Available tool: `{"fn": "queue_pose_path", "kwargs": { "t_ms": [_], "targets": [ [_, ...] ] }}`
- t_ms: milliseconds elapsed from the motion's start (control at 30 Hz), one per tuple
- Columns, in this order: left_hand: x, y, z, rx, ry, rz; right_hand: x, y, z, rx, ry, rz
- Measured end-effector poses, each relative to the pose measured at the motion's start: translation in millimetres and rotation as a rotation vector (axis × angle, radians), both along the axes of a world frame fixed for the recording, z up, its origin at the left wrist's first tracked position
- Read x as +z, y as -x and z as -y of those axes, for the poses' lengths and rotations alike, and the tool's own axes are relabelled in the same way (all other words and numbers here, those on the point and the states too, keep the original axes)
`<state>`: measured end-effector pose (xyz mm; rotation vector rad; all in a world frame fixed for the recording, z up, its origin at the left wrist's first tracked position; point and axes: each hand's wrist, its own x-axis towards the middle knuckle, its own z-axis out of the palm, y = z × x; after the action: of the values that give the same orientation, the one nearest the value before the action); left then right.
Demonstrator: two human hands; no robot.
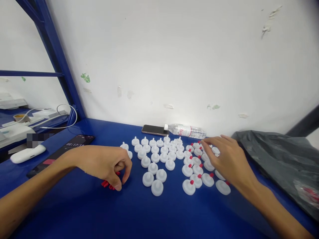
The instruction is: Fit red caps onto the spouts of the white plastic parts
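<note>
My left hand hangs over a small pile of red caps, its fingers curled and the thumb apart from the index finger. My right hand reaches over the group of white discs with red caps, thumb and forefinger close together at one red cap near the back. Between my hands stand several plain white discs with upright nozzles and no red on them. Some capped discs are partly hidden under my right hand.
A plastic bottle and a dark phone lie by the wall. Another phone showing a timer and a white case are at the left. A dark grey bag lies at the right.
</note>
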<state>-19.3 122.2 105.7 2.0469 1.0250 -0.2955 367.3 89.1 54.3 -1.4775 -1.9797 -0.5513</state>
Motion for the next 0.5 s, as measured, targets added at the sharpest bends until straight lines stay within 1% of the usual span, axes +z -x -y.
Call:
{"fn": "queue_pose_path", "kwargs": {
  "t_ms": [67,133,200,300,400,500],
  "targets": [
    [-3.2,0.9,-1.1,0.007,-0.022,0.009,0.5,15.4,9.0,0.127,-0.064,0.006],
    [-6.6,-0.2,-1.6,0.0,-0.037,-0.006,2.2,33.0,21.2,0.291,-0.103,0.013],
    [-9.1,-2.8,-1.6,-0.012,-0.049,-0.009,4.2,50.6,34.7,0.441,-0.059,0.028],
    [-8.8,-7.2,-0.9,-0.03,-0.096,0.01,4.9,71.5,51.7,0.604,0.047,0.061],
    [-4.8,-7.8,-1.1,-0.037,-0.147,0.04,0.7,81.4,60.4,0.69,0.12,0.149],
    [-1.8,-3.0,-3.4,-0.023,-0.162,0.049,-6.2,83.2,62.2,0.702,0.152,0.191]
  ]
}}
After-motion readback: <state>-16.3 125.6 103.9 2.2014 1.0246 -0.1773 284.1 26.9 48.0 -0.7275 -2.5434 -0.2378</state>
